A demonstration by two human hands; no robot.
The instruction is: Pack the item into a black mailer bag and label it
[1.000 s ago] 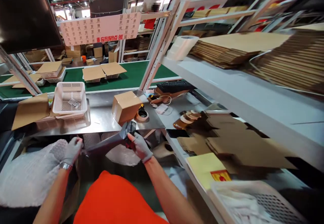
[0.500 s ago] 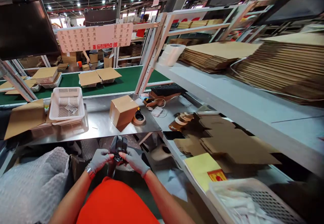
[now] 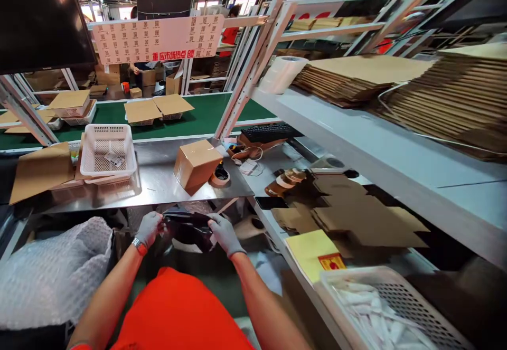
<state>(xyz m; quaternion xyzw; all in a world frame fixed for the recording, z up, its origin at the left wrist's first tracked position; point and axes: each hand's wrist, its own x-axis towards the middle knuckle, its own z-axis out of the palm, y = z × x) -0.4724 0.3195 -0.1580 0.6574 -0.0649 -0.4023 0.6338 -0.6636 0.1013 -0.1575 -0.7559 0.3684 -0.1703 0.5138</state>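
Note:
Both my hands wear grey gloves and hold a black plastic bag (image 3: 188,227) stretched between them, low in front of my orange shirt. My left hand (image 3: 149,228) grips its left edge and my right hand (image 3: 224,234) grips its right edge. The bag hangs just below the front edge of the steel table (image 3: 158,189). A closed cardboard box (image 3: 197,163) stands tilted on that table a little beyond the bag, leaning against a tape roll (image 3: 221,177).
A white plastic basket (image 3: 108,150) sits on the steel table at the left. Bubble wrap (image 3: 51,273) is heaped at lower left. Flat cardboard blanks (image 3: 356,218), a yellow sheet (image 3: 312,249) and a white basket (image 3: 380,308) lie on the right bench. A green conveyor (image 3: 198,117) runs behind.
My hands went from bunched together on the crumpled bag to apart, spreading it sideways. A second ago they held it stretched wider and more tilted.

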